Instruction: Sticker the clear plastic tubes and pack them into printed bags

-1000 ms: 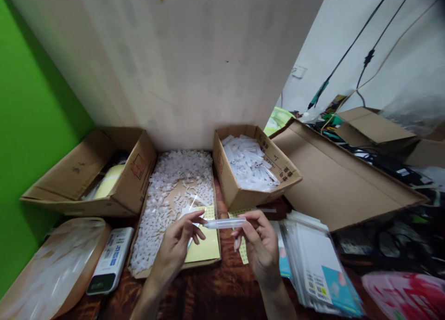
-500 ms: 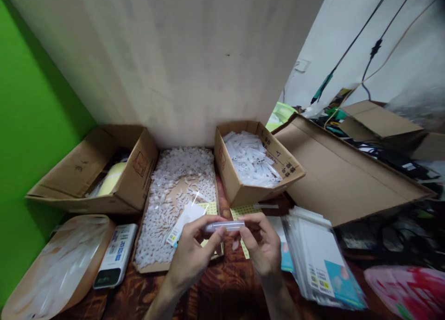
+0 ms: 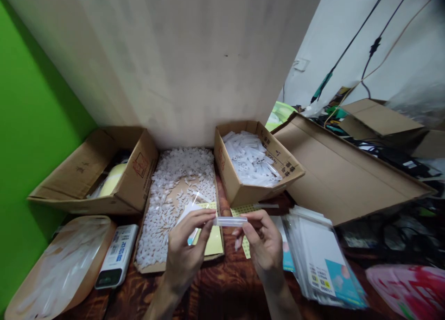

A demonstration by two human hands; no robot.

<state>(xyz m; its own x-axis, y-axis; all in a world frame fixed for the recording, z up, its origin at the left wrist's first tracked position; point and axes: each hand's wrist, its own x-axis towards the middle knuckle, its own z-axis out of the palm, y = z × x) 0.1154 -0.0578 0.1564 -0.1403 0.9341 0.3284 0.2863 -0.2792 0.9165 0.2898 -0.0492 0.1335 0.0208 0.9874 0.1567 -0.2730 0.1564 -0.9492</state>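
Note:
A short clear plastic tube [image 3: 231,221] lies level between my two hands, above the front right edge of a shallow cardboard tray [image 3: 219,255]. My left hand [image 3: 189,239] pinches its left end between thumb and fingertips. At the other end, my right hand [image 3: 263,239] grips it with thumb and forefinger. A small whitish piece [image 3: 238,244] hangs by the curled lower fingers of my right hand; its kind is too small to make out. Beneath the hands are a yellow sticker sheet [image 3: 214,239] and another sheet of dotted stickers [image 3: 243,211].
Many small white plastic pieces [image 3: 167,171] fill the tray. A cardboard box [image 3: 239,195] behind holds clear tubes. Packed cards [image 3: 320,250] are stacked at right. On the left are a power bank [image 3: 116,255], an orange tub [image 3: 104,236] of tubes and another box [image 3: 128,185].
My left hand has drawn back slightly left, its fingers now straighter at the tube's end. More of the tube and of the yellow sheet shows. The tube sits a little higher.

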